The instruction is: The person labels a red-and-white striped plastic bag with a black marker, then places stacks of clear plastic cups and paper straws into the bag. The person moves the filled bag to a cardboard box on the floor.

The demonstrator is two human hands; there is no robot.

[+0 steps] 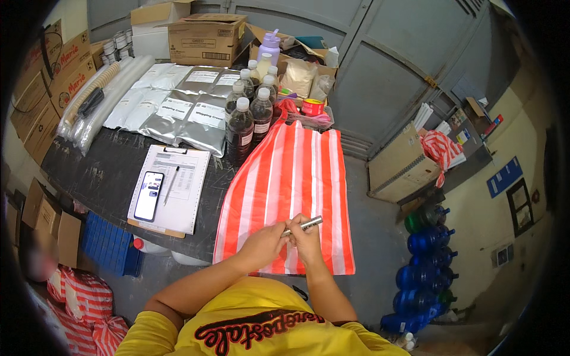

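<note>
A red-and-white striped plastic bag point(289, 178) lies flat over the right part of the dark table point(107, 178). Above its lower half, my right hand point(306, 236) is closed on a silver marker pen point(311, 222), which points up to the right. My left hand point(263, 244) meets the pen's lower left end, its fingers against those of my right hand. To the left, a clipboard point(178, 235) bears printed sheets point(193, 196), with a phone point(149, 196), its screen lit, and a ballpoint pen point(171, 185) on them.
Dark-filled bottles point(240, 131) stand beside silver foil pouches point(202, 129) behind the clipboard. A plastic basket point(327, 120) holds tape and small items. Cardboard boxes point(200, 40) line the table's back. Blue water jugs point(416, 278) are stacked at the right; a blue crate point(109, 240) sits below left.
</note>
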